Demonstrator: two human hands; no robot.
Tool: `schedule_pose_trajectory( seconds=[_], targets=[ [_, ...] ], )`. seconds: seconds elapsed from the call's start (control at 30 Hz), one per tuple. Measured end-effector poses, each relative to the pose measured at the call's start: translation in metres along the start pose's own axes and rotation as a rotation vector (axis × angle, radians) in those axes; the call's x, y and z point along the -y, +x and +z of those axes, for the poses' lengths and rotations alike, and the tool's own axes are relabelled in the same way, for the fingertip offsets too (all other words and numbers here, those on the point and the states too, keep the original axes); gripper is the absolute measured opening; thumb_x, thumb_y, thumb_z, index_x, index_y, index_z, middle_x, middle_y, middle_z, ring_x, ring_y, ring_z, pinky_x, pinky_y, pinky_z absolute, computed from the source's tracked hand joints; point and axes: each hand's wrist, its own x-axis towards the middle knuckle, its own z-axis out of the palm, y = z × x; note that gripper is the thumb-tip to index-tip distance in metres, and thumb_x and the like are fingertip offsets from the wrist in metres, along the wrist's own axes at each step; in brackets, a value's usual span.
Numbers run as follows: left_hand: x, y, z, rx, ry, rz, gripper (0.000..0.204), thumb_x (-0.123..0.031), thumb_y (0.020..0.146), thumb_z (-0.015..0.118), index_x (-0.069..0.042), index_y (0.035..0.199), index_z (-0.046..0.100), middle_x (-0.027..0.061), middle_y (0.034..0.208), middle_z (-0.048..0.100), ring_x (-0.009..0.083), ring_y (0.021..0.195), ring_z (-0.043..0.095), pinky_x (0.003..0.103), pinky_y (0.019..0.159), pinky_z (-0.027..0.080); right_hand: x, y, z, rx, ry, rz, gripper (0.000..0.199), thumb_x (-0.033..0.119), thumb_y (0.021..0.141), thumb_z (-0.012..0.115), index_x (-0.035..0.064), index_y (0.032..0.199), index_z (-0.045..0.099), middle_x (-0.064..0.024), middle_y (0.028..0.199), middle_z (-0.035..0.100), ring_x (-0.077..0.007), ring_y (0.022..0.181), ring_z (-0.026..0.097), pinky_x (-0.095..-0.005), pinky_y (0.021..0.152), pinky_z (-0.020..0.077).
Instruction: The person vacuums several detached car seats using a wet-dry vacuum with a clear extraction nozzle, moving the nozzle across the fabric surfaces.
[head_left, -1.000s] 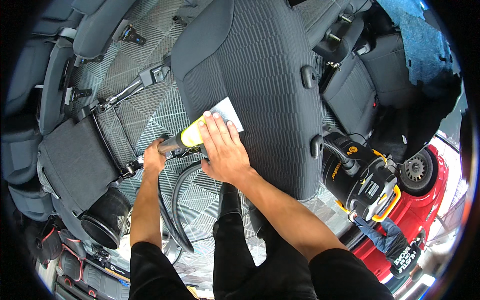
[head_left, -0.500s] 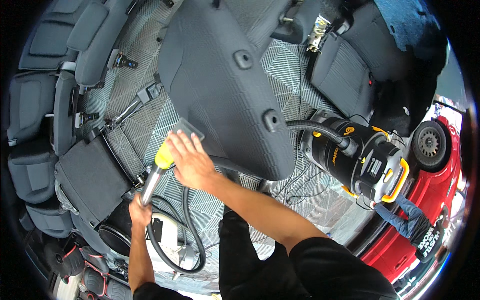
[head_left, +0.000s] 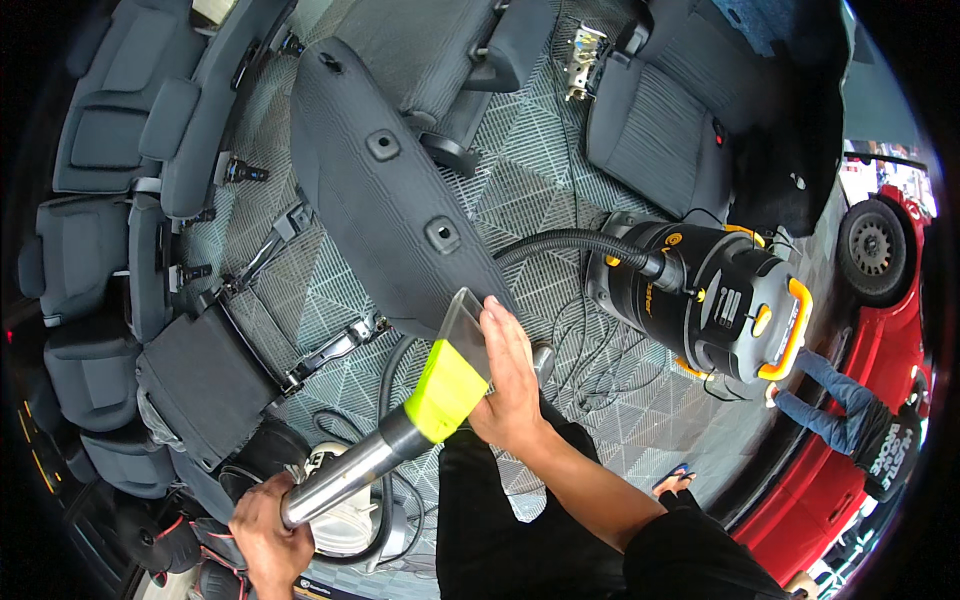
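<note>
My left hand is wrapped round the lower end of a shiny metal vacuum tube at the lower left. The tube ends in a yellow-green vacuum nozzle with a clear flat mouth, raised and pointing away from me. Against the nozzle's right side rests my right hand, fingers stretched out and thumb side hidden. Just beyond the mouth stands a dark grey car seat back with two headrest sockets along its upper edge.
A black and orange vacuum cleaner lies to the right, its ribbed hose running behind the seat back. Grey seats line the left side; another seat is far right. Cables trail over the patterned floor. A person stands by the red car.
The nozzle has swung up and right, away from the seat's front, and looks closer. Both hands moved with it. The seat back and surroundings have shifted in view.
</note>
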Motion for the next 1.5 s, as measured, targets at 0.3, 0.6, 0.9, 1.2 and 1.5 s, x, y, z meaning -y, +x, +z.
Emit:
schedule_pose_trajectory(
  seconds=[0.3,0.6,0.9,1.2,1.5],
  targets=[
    [-0.095,0.058,-0.071,0.155,0.268,-0.062,0.058,-0.001,0.056,0.064,0.001,0.114,0.062,0.0203,0.081,0.062,0.0422,0.074,0.062,0.047,0.072,0.049,-0.040,0.028,0.019,-0.182,0.166,0.097,0.057,0.001,0.086,0.062,-0.0055,0.141,0.050,-0.0244,0.143,0.055,-0.0428,0.136,0.050,-0.0480,0.116,0.0380],
    [-0.113,0.100,-0.105,0.118,0.404,0.114,0.056,0.000,0.055,0.064,-0.001,0.111,0.062,0.0139,0.072,0.058,0.0383,0.066,0.060,0.045,0.067,0.049,-0.036,0.035,0.034,-0.288,0.155,0.190,0.053,0.002,0.087,0.059,-0.0052,0.139,0.052,-0.0241,0.143,0.056,-0.0417,0.135,0.051,-0.0474,0.116,0.0385],
    [-0.039,0.072,-0.059,0.119,0.152,0.040,0.054,0.001,0.057,0.065,-0.003,0.111,0.063,0.0153,0.074,0.059,0.0387,0.069,0.061,0.046,0.065,0.049,-0.033,0.032,0.037,-0.328,0.044,0.077,0.048,0.005,0.089,0.060,-0.0061,0.136,0.056,-0.0244,0.140,0.058,-0.0416,0.131,0.055,-0.0481,0.114,0.0401],
    [0.072,0.070,0.033,0.007,-0.104,0.101,0.044,0.000,0.063,0.063,-0.003,0.107,0.064,0.0173,0.098,0.069,0.0395,0.088,0.066,0.045,0.082,0.053,-0.021,0.023,0.047,-0.292,-0.130,-0.061,0.053,0.005,0.086,0.066,-0.0052,0.137,0.056,-0.0242,0.143,0.056,-0.0430,0.134,0.052,-0.0553,0.113,0.0342],
    [0.151,0.091,0.147,-0.040,-0.256,0.012,0.043,0.009,0.070,0.065,-0.005,0.111,0.059,0.0139,0.122,0.067,0.0386,0.112,0.061,0.047,0.101,0.047,-0.015,0.008,0.056,-0.026,-0.399,-0.127,0.077,0.026,0.080,0.070,-0.0060,0.146,0.046,-0.0241,0.156,0.043,-0.0398,0.146,0.039,-0.0657,0.118,0.0130]
  ],
)
